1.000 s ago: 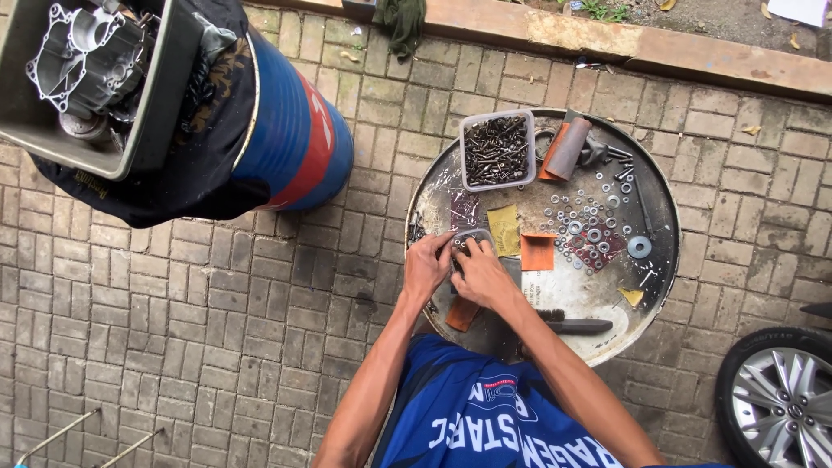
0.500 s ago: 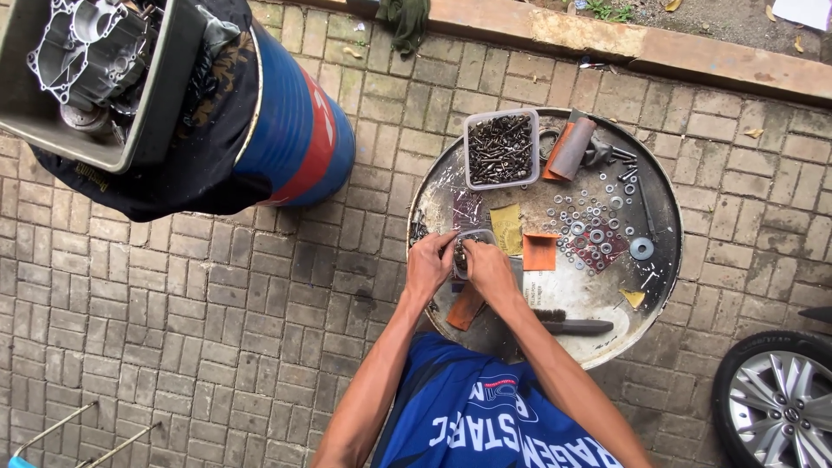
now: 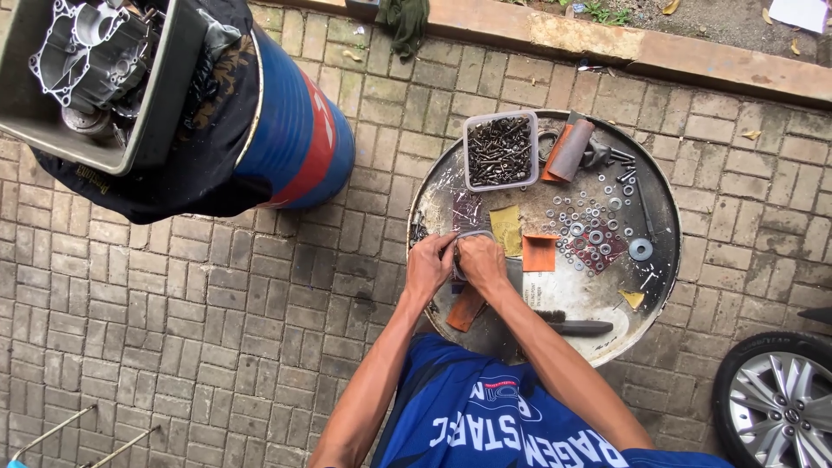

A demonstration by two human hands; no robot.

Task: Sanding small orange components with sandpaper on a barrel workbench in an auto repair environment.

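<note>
Both my hands meet over the near-left part of a round metal drum lid [image 3: 646,299]. My left hand [image 3: 430,264] and my right hand [image 3: 482,260] are closed together on a small grey metal part [image 3: 469,234] that shows just above my fingers. Most of the part is hidden by the hands. An orange-brown strip [image 3: 465,308] lies on the lid just below my hands. Squares of yellow sandpaper [image 3: 505,227] and orange sandpaper [image 3: 539,252] lie right of my right hand.
A clear tub of dark screws [image 3: 499,151] stands at the lid's far side, beside an orange-grey roll [image 3: 568,149]. Several washers [image 3: 594,227] are scattered on the right, a dark-handled brush [image 3: 575,326] near me. A blue drum [image 3: 290,130] carries a tray of engine parts [image 3: 82,56]. A car wheel [image 3: 776,403] is at lower right.
The camera view has shifted slightly. My hands stay together on the small part, with small finger movements only.
</note>
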